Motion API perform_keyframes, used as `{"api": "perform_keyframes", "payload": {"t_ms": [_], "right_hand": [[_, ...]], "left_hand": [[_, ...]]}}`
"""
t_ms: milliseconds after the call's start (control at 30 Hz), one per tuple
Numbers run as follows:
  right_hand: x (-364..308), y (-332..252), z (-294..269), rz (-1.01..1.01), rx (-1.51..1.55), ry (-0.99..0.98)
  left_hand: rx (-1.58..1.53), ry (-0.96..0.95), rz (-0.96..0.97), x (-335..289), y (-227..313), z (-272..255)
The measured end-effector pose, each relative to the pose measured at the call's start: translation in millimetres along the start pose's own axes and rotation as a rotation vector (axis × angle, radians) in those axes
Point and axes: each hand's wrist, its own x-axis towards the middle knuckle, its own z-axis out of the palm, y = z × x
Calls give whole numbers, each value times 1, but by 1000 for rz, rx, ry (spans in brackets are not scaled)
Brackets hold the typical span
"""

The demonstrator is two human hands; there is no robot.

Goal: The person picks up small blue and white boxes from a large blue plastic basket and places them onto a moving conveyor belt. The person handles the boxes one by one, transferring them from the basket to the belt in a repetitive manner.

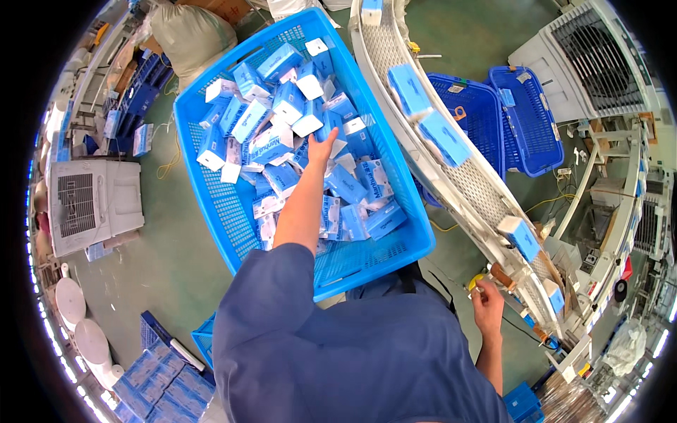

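Observation:
A large light-blue plastic basket [416, 229] in front of me holds a loose heap of blue-and-white tissue packs [345, 185]. My left arm stretches over its near part, and my left hand [322, 146] is closed round one tissue pack [328, 125] in the heap. The far side of that pack is partly hidden by its neighbours. My right hand [487, 309] is low on the right, beside the conveyor's near end. Its fingers are curled in, and nothing shows in them.
A curved conveyor [471, 185] runs along the basket's right side, carrying several spaced tissue packs [444, 138]. Dark-blue baskets [525, 127] stand beyond it. White air coolers [99, 204] are at far left and upper right. Stacked packs [159, 388] fill the lower left, and a pale sack [190, 42] the upper left.

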Motion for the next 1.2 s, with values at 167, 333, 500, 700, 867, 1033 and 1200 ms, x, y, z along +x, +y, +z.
{"api": "perform_keyframes", "payload": {"t_ms": [167, 333, 500, 700, 867, 1033, 1200], "right_hand": [[1, 6, -2, 29, 16, -23], [46, -40, 7, -81, 25, -94], [91, -118, 20, -476, -35, -374], [91, -128, 29, -834, -191, -632], [110, -81, -11, -646, -103, -164], [153, -18, -54, -265, -204, 217], [164, 16, -48, -233, -157, 178]], "left_hand": [[-24, -17, 12, 5, -30, 0], [-581, -567, -161, -99, -18, -64], [-443, -971, -229, -255, 7, -128], [-180, -1106, -53, -304, 21, -121], [-420, -857, 121, -307, 49, -109], [-486, -803, 105, -313, 46, -112], [-397, -777, -16, -298, 18, -101]]}}
